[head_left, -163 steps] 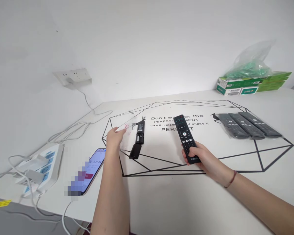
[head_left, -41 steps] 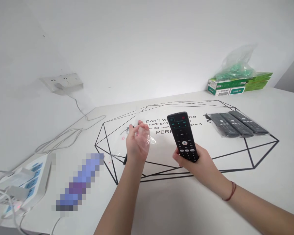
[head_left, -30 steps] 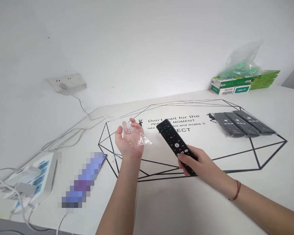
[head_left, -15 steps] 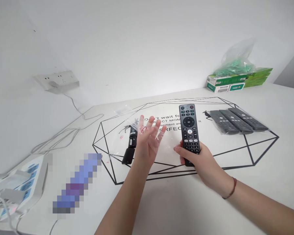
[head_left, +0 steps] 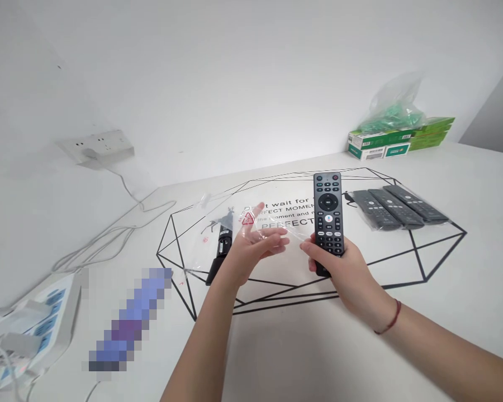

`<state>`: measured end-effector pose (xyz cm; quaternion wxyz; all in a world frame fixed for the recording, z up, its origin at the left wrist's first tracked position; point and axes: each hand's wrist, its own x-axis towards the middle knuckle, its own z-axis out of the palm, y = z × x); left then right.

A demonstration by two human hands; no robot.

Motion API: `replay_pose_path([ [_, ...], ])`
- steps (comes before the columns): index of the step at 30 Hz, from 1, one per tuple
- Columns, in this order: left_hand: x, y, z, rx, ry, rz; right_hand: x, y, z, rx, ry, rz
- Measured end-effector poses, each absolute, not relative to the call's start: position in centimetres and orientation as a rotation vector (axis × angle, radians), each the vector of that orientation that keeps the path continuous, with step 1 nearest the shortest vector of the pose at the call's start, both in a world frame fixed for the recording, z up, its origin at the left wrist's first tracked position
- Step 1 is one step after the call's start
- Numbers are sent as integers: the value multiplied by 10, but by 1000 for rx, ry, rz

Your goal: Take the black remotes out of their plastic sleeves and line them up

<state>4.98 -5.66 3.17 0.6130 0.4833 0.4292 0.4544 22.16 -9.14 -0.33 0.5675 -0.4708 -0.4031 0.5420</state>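
Note:
My right hand (head_left: 346,268) grips the lower end of a black remote control (head_left: 328,209), held upright with its buttons facing me. Left of it, my left hand (head_left: 254,251) has its fingers apart, the index finger raised and the others half bent. A clear plastic bag (head_left: 248,219) with a red warning triangle covers part of those fingers and stretches toward my right thumb. Whether the fingers are inside the bag is hard to see. Behind my left wrist lies a second remote (head_left: 225,237), its battery compartment uncovered, with a black cover (head_left: 214,269) at its near end, partly hidden.
Three wrapped remotes (head_left: 398,207) lie side by side at the right. Green and white boxes (head_left: 379,144) with a plastic bag on top stand at the back right. A power strip (head_left: 52,324) with cables and a pixelated object (head_left: 129,321) are at the left.
My left hand has turned, and its spread fingers have bent, leaving the index finger raised. The bag now stretches toward my right hand. The remote stays in my right hand.

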Motion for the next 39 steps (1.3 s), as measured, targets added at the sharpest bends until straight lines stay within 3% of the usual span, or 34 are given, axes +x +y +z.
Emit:
replay_pose_path([
  [15, 32, -37, 32, 744, 938, 1446, 227, -88, 1, -1134, -1282, 1437],
  [39, 41, -42, 29, 894, 942, 1364, 225, -90, -3, -1215, -1566, 1428],
])
